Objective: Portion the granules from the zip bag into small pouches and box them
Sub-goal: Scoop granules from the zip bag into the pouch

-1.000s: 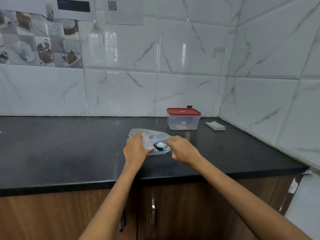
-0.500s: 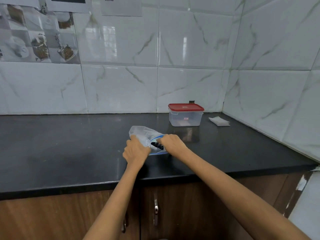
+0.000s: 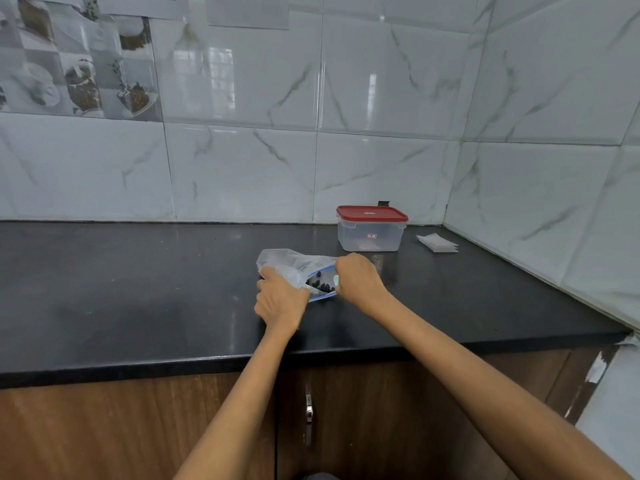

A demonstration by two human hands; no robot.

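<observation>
Clear blue-zipped plastic zip bag (image 3: 294, 268) of dark granules (image 3: 320, 287): lay just before red-lidded clear box (image 3: 371, 228). Pinched at mouth by left hand (image 3: 280, 299) and right hand (image 3: 358, 280). Spill risk: uneven pull.

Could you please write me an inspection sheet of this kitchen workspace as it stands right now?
Surface: black counter, dull smudges, over wooden cabinet doors.
Job's things: clear zip bag lying mid-counter, dark granules at its mouth; lidded box, red lid on, looks empty; white pouches stacked flat right of the box.
Clutter: nothing seen.
Grips: left hand and right hand each pinch a side of the bag's mouth.
Cables: nothing seen.
Surroundings: marble-look tiled wall, papers stuck on it, small dark item behind the box.
</observation>
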